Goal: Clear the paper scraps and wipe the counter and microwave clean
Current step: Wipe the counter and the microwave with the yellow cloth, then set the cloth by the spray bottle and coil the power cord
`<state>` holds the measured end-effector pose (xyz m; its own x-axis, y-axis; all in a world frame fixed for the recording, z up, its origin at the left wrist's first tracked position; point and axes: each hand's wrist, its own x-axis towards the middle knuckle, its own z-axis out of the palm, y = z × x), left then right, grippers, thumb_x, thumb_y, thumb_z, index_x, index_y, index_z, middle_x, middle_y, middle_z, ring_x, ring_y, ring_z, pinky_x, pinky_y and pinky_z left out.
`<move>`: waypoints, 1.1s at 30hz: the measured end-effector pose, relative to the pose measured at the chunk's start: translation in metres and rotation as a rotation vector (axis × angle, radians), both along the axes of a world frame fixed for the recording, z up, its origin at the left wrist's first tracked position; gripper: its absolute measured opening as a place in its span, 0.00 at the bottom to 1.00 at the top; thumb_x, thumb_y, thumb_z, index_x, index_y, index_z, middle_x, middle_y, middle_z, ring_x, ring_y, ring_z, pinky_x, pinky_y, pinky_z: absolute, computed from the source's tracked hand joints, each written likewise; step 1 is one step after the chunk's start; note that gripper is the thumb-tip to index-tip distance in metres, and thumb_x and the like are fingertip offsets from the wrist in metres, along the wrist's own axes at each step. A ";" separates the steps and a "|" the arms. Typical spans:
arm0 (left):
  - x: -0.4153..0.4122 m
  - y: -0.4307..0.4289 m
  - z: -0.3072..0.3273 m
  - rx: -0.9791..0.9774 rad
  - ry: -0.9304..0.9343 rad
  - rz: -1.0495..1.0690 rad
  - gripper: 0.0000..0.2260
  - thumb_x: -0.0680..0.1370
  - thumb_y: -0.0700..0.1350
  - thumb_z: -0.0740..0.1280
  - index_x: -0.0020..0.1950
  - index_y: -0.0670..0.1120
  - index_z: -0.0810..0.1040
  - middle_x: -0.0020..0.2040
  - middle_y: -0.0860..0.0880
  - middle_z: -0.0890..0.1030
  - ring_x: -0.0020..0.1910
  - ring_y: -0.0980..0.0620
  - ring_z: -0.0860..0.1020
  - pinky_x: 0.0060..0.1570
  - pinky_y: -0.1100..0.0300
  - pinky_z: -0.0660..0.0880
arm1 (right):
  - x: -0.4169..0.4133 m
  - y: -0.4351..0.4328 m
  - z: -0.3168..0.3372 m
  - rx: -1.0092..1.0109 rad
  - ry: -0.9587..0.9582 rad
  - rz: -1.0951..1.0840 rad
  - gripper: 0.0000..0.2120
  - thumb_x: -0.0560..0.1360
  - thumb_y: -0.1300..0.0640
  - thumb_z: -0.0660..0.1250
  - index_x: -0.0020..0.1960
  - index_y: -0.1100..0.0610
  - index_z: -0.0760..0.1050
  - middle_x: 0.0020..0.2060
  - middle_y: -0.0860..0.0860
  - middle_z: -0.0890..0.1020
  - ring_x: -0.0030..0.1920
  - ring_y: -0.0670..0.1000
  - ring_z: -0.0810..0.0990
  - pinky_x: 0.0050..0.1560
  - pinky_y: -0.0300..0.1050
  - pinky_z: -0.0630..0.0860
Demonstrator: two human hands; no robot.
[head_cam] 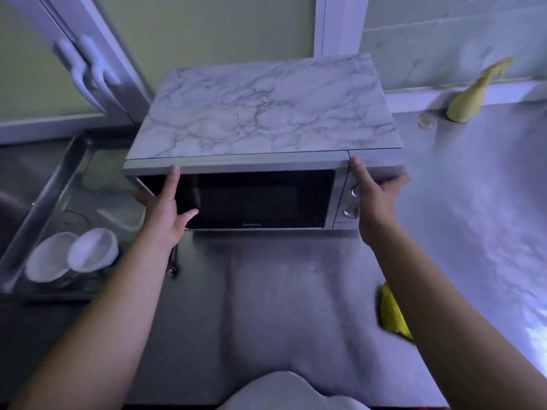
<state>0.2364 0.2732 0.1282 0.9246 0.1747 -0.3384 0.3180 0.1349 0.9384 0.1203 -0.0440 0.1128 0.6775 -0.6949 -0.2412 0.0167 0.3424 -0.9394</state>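
Both my hands are clasping the microwave (266, 113) in the middle of the frame: left hand (165, 211) fingers (173, 179) wrapping its left front corner, right hand (368, 202) its right, likely to shift it for wiping the desk (296, 291). The yellow cloth (390, 315) is lying lower right.

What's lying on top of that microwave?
Only a marble-patterned cover, spread over nearly the whole top of the microwave; nothing rests on it. The metal top beneath is hidden, save a bare strip along the front edge.
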 end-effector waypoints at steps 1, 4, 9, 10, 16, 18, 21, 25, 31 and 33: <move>0.006 -0.001 0.001 0.010 0.016 -0.025 0.52 0.65 0.66 0.74 0.80 0.53 0.51 0.78 0.51 0.59 0.71 0.50 0.66 0.56 0.43 0.80 | 0.005 -0.001 0.001 -0.001 0.009 -0.002 0.33 0.60 0.35 0.79 0.53 0.40 0.62 0.54 0.43 0.79 0.36 0.39 0.79 0.28 0.40 0.74; 0.015 -0.005 0.003 -0.014 0.064 -0.039 0.57 0.60 0.70 0.75 0.80 0.51 0.52 0.78 0.48 0.63 0.71 0.47 0.70 0.54 0.46 0.81 | 0.015 -0.005 0.002 -0.013 0.010 -0.027 0.37 0.60 0.36 0.80 0.59 0.43 0.62 0.58 0.45 0.79 0.36 0.37 0.80 0.28 0.36 0.75; 0.017 -0.003 0.005 -0.134 0.065 -0.018 0.65 0.54 0.67 0.81 0.79 0.57 0.43 0.80 0.53 0.53 0.77 0.48 0.58 0.60 0.36 0.75 | 0.017 -0.007 0.006 -0.039 0.043 -0.002 0.42 0.62 0.37 0.79 0.65 0.48 0.61 0.58 0.48 0.76 0.41 0.47 0.78 0.30 0.41 0.76; 0.016 -0.001 0.006 -0.153 0.069 -0.051 0.65 0.54 0.67 0.81 0.80 0.57 0.45 0.80 0.54 0.53 0.77 0.48 0.58 0.61 0.35 0.74 | 0.014 -0.006 0.007 -0.041 0.056 0.021 0.41 0.63 0.36 0.79 0.66 0.48 0.60 0.57 0.47 0.76 0.41 0.47 0.77 0.31 0.43 0.76; -0.014 0.025 -0.030 -0.215 0.076 -0.012 0.40 0.72 0.56 0.76 0.77 0.58 0.56 0.75 0.53 0.64 0.70 0.50 0.69 0.65 0.41 0.72 | -0.058 -0.009 -0.011 -0.236 0.377 0.030 0.33 0.73 0.43 0.74 0.72 0.51 0.66 0.63 0.52 0.75 0.54 0.48 0.78 0.50 0.44 0.71; -0.043 0.028 -0.065 -0.122 0.186 -0.002 0.31 0.76 0.50 0.72 0.76 0.51 0.64 0.67 0.48 0.74 0.63 0.49 0.76 0.57 0.51 0.77 | -0.109 -0.004 -0.035 -0.332 0.545 -0.065 0.26 0.74 0.49 0.75 0.68 0.55 0.72 0.64 0.57 0.75 0.58 0.53 0.76 0.55 0.49 0.73; -0.104 0.004 -0.109 -0.089 0.359 -0.210 0.06 0.79 0.41 0.69 0.56 0.43 0.79 0.50 0.45 0.81 0.43 0.55 0.81 0.41 0.63 0.78 | -0.187 0.006 -0.062 -0.435 0.747 -0.099 0.19 0.74 0.56 0.75 0.63 0.57 0.77 0.62 0.57 0.79 0.59 0.53 0.76 0.57 0.50 0.73; -0.174 -0.040 -0.140 0.090 0.312 -0.625 0.05 0.75 0.38 0.73 0.40 0.42 0.81 0.33 0.49 0.81 0.28 0.59 0.77 0.30 0.68 0.75 | -0.257 0.009 -0.076 -0.507 0.947 -0.082 0.18 0.74 0.57 0.74 0.63 0.60 0.77 0.57 0.57 0.80 0.56 0.57 0.78 0.50 0.48 0.71; -0.221 -0.106 -0.131 0.297 0.089 -1.060 0.13 0.79 0.43 0.69 0.34 0.46 0.80 0.28 0.53 0.80 0.31 0.57 0.78 0.39 0.58 0.74 | -0.292 0.007 -0.094 -0.651 1.119 0.086 0.29 0.73 0.53 0.74 0.72 0.52 0.70 0.69 0.56 0.73 0.68 0.59 0.71 0.64 0.56 0.71; -0.226 -0.130 -0.127 0.346 0.039 -1.135 0.12 0.81 0.44 0.65 0.39 0.48 0.82 0.31 0.53 0.81 0.36 0.53 0.80 0.45 0.54 0.78 | -0.287 0.002 -0.101 -0.788 1.149 0.188 0.32 0.73 0.52 0.72 0.75 0.47 0.66 0.69 0.53 0.72 0.69 0.58 0.68 0.66 0.55 0.67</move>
